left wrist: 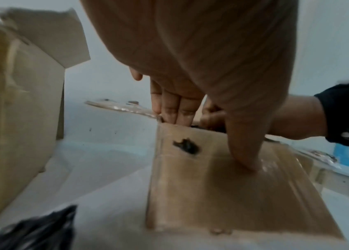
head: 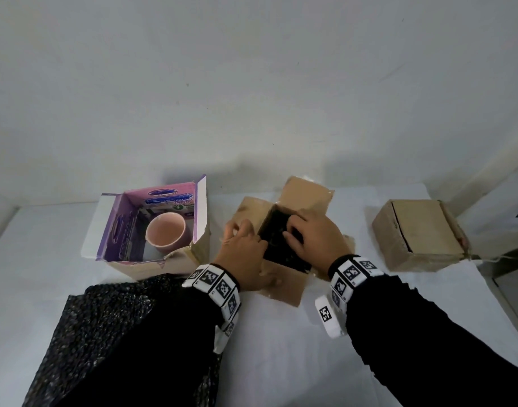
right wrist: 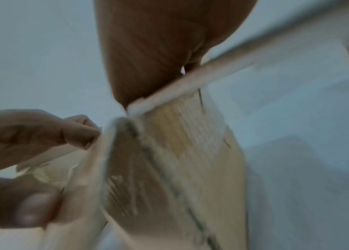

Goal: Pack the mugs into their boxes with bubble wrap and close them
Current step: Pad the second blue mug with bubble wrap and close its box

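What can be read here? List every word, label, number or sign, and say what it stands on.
Purple box: an oval logo and large blue lettering on the inner wall, too blurred to read.
Wristbands: black-and-white square code markers, no words.
Middle box and right box: no print visible.
Wrist views: too blurred to show any text.
Nothing can be quoted with confidence.

Three cardboard boxes stood on the table (head: 281, 362): a purple-printed box (head: 125, 230) at ten o'clock, an open brown box (head: 307, 192) at twelve and a closed brown box (head: 419, 230) at two. One pink mug (head: 167, 233) showed. Black bubble wrap came in two lots: a loose sheet (head: 111, 333) at seven o'clock and a wad (head: 281, 248) at twelve. There were two hands, the left hand (head: 246, 259) and the right hand (head: 316, 236).
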The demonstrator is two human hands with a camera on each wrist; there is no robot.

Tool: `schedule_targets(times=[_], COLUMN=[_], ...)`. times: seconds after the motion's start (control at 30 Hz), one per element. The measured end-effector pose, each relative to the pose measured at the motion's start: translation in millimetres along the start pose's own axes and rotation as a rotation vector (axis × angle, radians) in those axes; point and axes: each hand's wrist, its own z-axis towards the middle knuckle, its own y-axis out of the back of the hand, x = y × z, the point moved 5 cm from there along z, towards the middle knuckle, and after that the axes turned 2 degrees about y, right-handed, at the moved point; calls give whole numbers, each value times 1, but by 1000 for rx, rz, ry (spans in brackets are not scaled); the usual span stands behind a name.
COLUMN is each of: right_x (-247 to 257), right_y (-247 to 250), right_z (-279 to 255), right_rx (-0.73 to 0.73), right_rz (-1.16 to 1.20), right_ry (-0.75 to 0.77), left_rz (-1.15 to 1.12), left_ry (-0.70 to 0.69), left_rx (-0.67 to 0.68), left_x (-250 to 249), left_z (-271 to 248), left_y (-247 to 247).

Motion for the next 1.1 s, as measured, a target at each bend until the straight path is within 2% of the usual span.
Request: schedule_targets(times=[0.03, 0.13, 0.27, 0.37, 0.47, 0.63, 0.8, 0.93, 1.03, 1.1], right_x=[4, 9, 7, 12, 15, 8, 2, 11, 22, 27], right_y=[1, -12, -21, -9, 7, 6, 2, 12, 11, 5], right_z=[-7, -26, -32, -34, -43, -54, -55, -47, -48, -52], right_rx=[-21, 88, 152, 37, -135, -102, -3, -54, -99, -74], right_rz=[-8, -98, -159, -171, -201, -258, -348, -336, -264, -271], right_ry=[47, 143, 146, 134, 132, 166, 50, -40, -123, -222], left_rz=[2, -88, -80, -17, 25, 9, 12, -55, -53, -54], left_ry=[2, 46, 8, -42, -43, -17, -11, 2, -5, -15], left_rx=[-14, -85, -102, -65, -120, -137, -60, -111, -62, -41], left_x=[2, 2, -2, -4, -5, -5, -11, -5, 0, -1], left_z=[-4, -11, -8, -8, -7, -8, -7, -13, -13, -11], left_y=[-4, -9, -8, -9, -5, -3, -6, -7, -6, -4])
